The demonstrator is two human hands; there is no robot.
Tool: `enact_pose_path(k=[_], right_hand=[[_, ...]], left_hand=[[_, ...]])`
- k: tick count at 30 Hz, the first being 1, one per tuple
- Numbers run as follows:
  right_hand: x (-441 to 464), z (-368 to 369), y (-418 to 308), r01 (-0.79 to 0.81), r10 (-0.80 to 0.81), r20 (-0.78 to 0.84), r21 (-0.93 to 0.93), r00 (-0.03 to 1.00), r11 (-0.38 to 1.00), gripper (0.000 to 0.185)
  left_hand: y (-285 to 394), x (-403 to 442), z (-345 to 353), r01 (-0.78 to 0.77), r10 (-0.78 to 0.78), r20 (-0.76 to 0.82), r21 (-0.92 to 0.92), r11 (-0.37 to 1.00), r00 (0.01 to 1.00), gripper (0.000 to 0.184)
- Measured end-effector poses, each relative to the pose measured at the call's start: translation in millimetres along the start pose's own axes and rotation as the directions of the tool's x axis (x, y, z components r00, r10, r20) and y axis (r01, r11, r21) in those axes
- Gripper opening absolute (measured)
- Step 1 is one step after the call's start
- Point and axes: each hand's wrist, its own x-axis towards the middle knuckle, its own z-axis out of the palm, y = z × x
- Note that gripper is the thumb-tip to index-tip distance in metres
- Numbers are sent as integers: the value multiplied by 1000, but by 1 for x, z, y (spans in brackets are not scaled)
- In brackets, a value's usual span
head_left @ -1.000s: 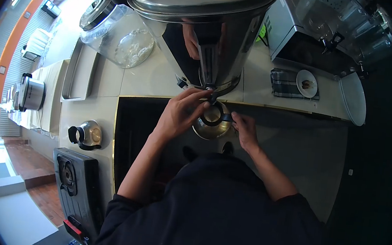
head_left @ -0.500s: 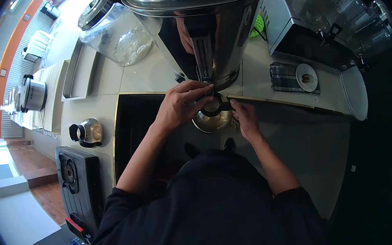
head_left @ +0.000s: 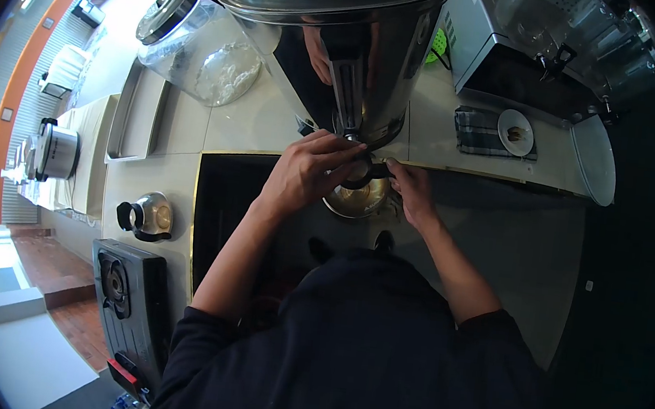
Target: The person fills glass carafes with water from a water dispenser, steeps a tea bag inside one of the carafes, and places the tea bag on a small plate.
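A glass pot (head_left: 353,199) with a black collar hangs just beyond the counter's front edge, under the tap of a large steel urn (head_left: 350,63). My right hand (head_left: 411,191) is closed on the pot's black handle. Above the pot's mouth, my left hand (head_left: 311,168) has its fingers bent together at the urn's tap and covers part of the pot's collar. Its fingertips hide most of the tap, so what they grip is hard to make out.
On the left counter are a second glass pot (head_left: 152,216), a black gas stove (head_left: 126,295), a metal tray (head_left: 136,114) and a large glass jar (head_left: 210,64). At the right, a white plate (head_left: 516,133) lies on a checked cloth (head_left: 475,132) before a microwave (head_left: 516,77).
My left hand's fingers have moved slightly inward over the pot's collar. The right hand keeps its hold on the handle. The pot has come a little nearer the tap.
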Motion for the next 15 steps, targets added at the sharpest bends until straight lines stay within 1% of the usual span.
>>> enact_pose_path(k=[1,4,7,10,13,15], right_hand=[[0,2,-3,-4,4,-2,-1,1000,1000,35],[-4,7,-9,24,-25,24,29,999,999,23],[-4,5,-6,15,-15,31,8,999,1000,22],[-2,3,-4,-27,27,-2,12,1000,1000,21],[-3,4,-7,20,-21,28,26,999,999,21],[-2,4,-6,11,-12,21,31,1000,999,21]], left_hand=[[0,0,-1,-1,1,15,8,1000,1000,40],[-2,-1,-1,-26,25,29,22,999,999,43],[-3,-1,-3,-64,63,38,30,997,997,45],[-2,-1,-5,-105,103,47,43,994,994,47],[-1,0,-8,-138,135,49,52,989,990,48],[-2,1,-8,-143,140,55,52,988,989,48]])
